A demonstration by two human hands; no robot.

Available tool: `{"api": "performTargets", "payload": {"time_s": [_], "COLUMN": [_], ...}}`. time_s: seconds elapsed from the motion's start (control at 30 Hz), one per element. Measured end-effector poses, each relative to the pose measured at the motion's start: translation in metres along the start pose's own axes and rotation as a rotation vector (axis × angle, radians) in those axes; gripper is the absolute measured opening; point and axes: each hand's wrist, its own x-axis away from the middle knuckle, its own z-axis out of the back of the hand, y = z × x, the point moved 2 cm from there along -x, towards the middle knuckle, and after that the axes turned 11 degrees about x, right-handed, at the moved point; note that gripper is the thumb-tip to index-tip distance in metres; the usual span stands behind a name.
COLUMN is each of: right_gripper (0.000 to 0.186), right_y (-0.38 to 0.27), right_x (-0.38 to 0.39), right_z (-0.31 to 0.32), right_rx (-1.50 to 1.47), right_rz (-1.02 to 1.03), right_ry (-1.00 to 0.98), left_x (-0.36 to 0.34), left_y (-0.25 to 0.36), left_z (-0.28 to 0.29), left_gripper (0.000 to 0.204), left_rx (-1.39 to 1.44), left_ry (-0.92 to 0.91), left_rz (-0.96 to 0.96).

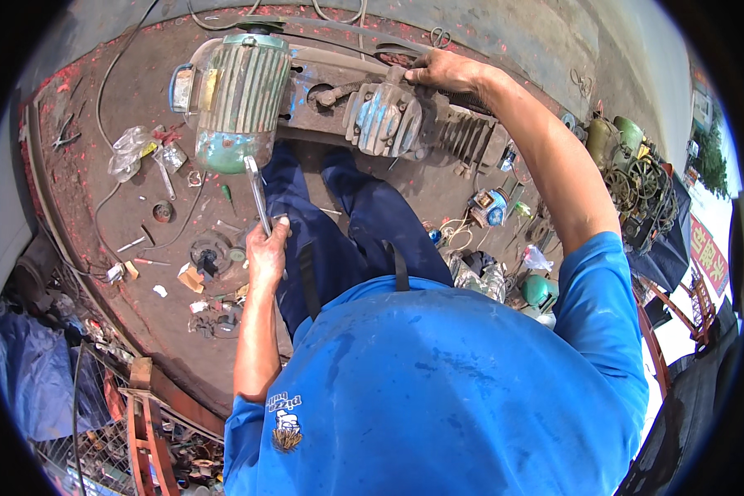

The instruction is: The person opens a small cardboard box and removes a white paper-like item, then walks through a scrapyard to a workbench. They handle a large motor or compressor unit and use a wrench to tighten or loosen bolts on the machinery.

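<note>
My left hand (pixel 266 255) is closed around the handle of a shiny metal wrench (pixel 257 194). The wrench's far end reaches the lower edge of a ribbed green electric motor (pixel 244 99); whether it touches is unclear. To the right of the motor, on the same long metal base, sits a dirty finned compressor pump (pixel 382 117) with blue paint marks. My right hand (pixel 448 71) is on the far side of the pump, its fingers curled over the pulley wheel (pixel 398 54). A drive belt (pixel 331 35) runs along the far side between motor and pulley.
Pliers (pixel 66 131), a spanner (pixel 165 178), a hammer (pixel 136 240) and a clear plastic bag (pixel 131 155) lie on the dirty floor at left. Cables trail there too. A blue-and-white part (pixel 489 207) and a green rounded part (pixel 539 291) lie at right, near piled machine parts (pixel 636 182).
</note>
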Motion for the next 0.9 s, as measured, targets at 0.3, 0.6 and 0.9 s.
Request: {"api": "performTargets", "payload": {"time_s": [0.3,0.6,0.9], "right_gripper": [0.045,0.039,0.052], "right_y": [-0.027,-0.117,-0.002], "right_x": [0.036,0.152,0.102], "right_z": [-0.003,-0.043,0.048], "right_rx": [0.318,-0.484,-0.798], "right_rz": [-0.073,0.470,0.070], "right_ry": [0.319,0.201,0.789], "left_x": [-0.008,0.019,-0.027], "left_y": [0.041,0.130,0.130], "left_z": [-0.050,-0.140,-0.128], "left_gripper": [0.036,0.046,0.035], "left_rx": [0.069,-0.073,-0.023], "left_ry": [-0.120,-0.570,-0.122], "left_rz": [-0.073,-0.440,-0.482]}}
